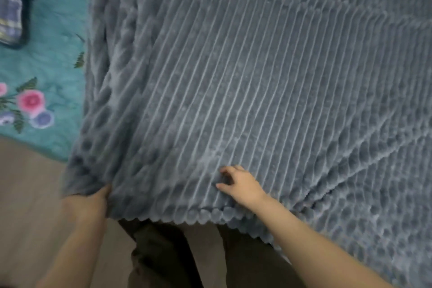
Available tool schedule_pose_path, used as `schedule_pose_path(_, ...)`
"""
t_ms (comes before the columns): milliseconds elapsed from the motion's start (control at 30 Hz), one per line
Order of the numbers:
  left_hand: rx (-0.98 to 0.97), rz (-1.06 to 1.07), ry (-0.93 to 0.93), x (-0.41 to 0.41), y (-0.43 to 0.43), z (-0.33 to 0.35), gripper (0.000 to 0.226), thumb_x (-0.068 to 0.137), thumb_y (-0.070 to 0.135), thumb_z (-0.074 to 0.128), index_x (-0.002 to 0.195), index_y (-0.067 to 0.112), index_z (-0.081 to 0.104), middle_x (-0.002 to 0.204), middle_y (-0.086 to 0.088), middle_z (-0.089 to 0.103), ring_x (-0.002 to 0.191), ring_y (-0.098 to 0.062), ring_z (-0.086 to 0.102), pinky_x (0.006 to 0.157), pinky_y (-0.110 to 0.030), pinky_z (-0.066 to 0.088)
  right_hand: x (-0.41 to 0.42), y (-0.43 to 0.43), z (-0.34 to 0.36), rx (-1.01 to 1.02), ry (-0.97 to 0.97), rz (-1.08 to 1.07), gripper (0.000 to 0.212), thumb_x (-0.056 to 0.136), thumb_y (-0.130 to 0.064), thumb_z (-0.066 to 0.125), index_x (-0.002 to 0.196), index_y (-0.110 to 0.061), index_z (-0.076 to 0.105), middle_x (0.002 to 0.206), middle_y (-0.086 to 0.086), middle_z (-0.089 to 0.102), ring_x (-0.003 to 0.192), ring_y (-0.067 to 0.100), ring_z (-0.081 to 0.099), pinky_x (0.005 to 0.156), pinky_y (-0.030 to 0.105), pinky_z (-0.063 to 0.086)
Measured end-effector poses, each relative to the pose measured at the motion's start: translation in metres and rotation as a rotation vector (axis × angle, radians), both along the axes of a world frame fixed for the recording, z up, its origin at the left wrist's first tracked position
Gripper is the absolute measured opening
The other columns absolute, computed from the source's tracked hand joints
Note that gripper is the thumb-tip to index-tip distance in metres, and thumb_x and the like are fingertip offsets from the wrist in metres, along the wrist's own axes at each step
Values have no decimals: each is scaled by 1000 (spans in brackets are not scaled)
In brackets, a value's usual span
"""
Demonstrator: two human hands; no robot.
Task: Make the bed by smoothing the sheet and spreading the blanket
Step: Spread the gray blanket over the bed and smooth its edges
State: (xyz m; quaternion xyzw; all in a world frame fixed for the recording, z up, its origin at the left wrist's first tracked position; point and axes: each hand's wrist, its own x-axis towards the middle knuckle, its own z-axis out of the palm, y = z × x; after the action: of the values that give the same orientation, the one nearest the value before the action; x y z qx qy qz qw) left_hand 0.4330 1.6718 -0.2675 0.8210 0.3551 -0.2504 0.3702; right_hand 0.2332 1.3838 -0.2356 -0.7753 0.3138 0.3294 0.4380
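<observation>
Blanket (pixel 233 77) filled mid-frame, L hand (pixel 93 201) clamped on its lower-left corner, fingers hidden under, R hand (pixel 242 184) atop near edge, grip unclear, blurry

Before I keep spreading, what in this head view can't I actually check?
Head view, sheet: mostly covered by the blanket; smoothness underneath unknown.
Left hand: fingers hidden under the blanket's edge.
Pillow: cut off by the top-left frame edge.
Blanket's right side: runs past the frame edge; whole picture slightly blurred.
</observation>
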Motion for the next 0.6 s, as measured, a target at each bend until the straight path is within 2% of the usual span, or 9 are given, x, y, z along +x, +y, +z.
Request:
schedule_pose_path(100, 86, -355, 62, -7, 13, -1, 95, 77, 12, 76, 147, -3, 13, 149, -27, 26, 127, -44, 40, 104, -53, 39, 47, 43, -5, 45, -118, 20, 68, 86, -50, 63, 145, -31, 35, 138, -7, 34, 123, 12, 43, 105, 28, 39)
schedule_pose_path(133, 100, -434, 37, -6, 17, 2, 92, 76, 8, 77, 144, -4, 16, 146, -28, 28, 125, -44, 40, 103, -51, 40, 63, 59, -7, 60, -149, 28, 70, 84, -52, 64, 144, -35, 34, 133, -12, 35, 120, 9, 44, 105, 27, 39)
schedule_pose_path(233, 55, -819, 27, -16, 24, 13, 52, 77, 4, 70, 120, -7, 45, 124, -28, 52, 113, -41, 54, 92, -46, 46, 102, 112, -11, 186, -189, -135, 67, 74, -63, 67, 135, -48, 42, 104, -19, 40, 95, -1, 49, 92, 22, 43)
schedule_pose_path(267, 67, -1011, 44, -20, 29, 18, 44, 78, 6, 68, 117, -4, 50, 120, -25, 56, 110, -39, 56, 92, -43, 47, 114, 129, -12, 212, -196, -225, 68, 70, -66, 68, 132, -49, 45, 101, -17, 40, 91, -1, 49, 90, 21, 43)
schedule_pose_path(333, -21, -1263, 63, -30, 41, 25, 45, 82, 12, 64, 124, 3, 50, 123, -16, 56, 112, -30, 57, 96, -35, 44, 137, 161, -14, 227, -175, -341, 78, 63, -70, 70, 133, -46, 45, 109, -15, 42, 101, 0, 49, 96, 22, 40)
schedule_pose_path(400, -210, -1361, 122, -36, 50, 35, 52, 84, 23, 63, 132, 12, 46, 130, -4, 52, 118, -19, 54, 100, -26, 42, 157, 186, -17, 152, -88, -265, 82, 68, -59, 73, 140, -34, 41, 128, -5, 45, 118, 12, 47, 104, 27, 38)
schedule_pose_path(467, -321, -1412, 136, -34, 63, 42, 49, 87, 36, 60, 133, 22, 49, 128, 9, 50, 115, -9, 54, 100, -25, 43, 173, 203, -16, 39, -9, -198, 60, 82, -29, 67, 138, -22, 47, 132, 7, 54, 120, 23, 52, 100, 28, 40)
schedule_pose_path(533, -295, -1390, 5, -19, 78, 48, 28, 91, 38, 57, 115, 25, 64, 112, 13, 55, 102, -5, 58, 93, -25, 46, 187, 213, -12, 3, 5, -312, 40, 84, -10, 55, 123, -15, 62, 120, 11, 65, 111, 27, 60, 92, 28, 46)
schedule_pose_path(600, -235, -1205, -128, 3, 95, 54, 15, 93, 30, 57, 96, 20, 69, 97, 9, 57, 92, -8, 60, 86, -25, 46, 198, 213, -4, 80, 2, -510, 31, 82, -4, 48, 98, -14, 72, 100, 10, 73, 97, 27, 66, 83, 30, 53)
